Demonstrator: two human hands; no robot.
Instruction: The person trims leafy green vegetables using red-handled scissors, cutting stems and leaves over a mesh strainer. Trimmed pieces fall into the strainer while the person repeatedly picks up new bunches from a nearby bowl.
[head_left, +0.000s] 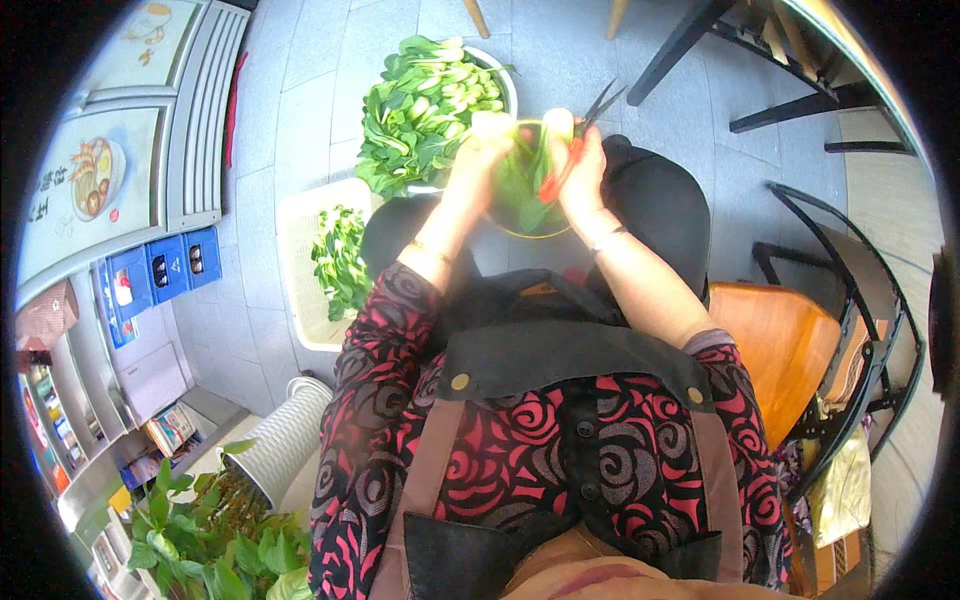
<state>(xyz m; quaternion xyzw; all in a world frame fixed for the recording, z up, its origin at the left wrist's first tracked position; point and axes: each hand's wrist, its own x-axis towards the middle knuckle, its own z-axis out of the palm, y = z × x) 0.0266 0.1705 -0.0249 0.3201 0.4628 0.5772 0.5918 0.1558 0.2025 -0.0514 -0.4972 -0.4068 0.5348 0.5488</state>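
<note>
In the head view, my left hand (486, 150) grips pale-stemmed leafy greens over a round, yellow-rimmed container (529, 234) between my knees. My right hand (586, 172) holds red-handled scissors (566, 166), their blades spread and pointing up and away. A pale stem end (557, 124) of bok choy also shows at my right hand, its leaves hanging blurred over the container. Beyond my left hand, a large white basin (507, 81) is heaped with bok choy (435, 105). A cream plastic basket (296, 277) by my left knee holds smaller greens (339, 259).
Blue crates (169, 266) with bottles stand beside a cabinet at the left. A white woven planter (289, 435) and a leafy plant (217, 547) are at the lower left. An orange wooden seat (772, 345) and a black metal-framed chair (862, 247) stand at my right.
</note>
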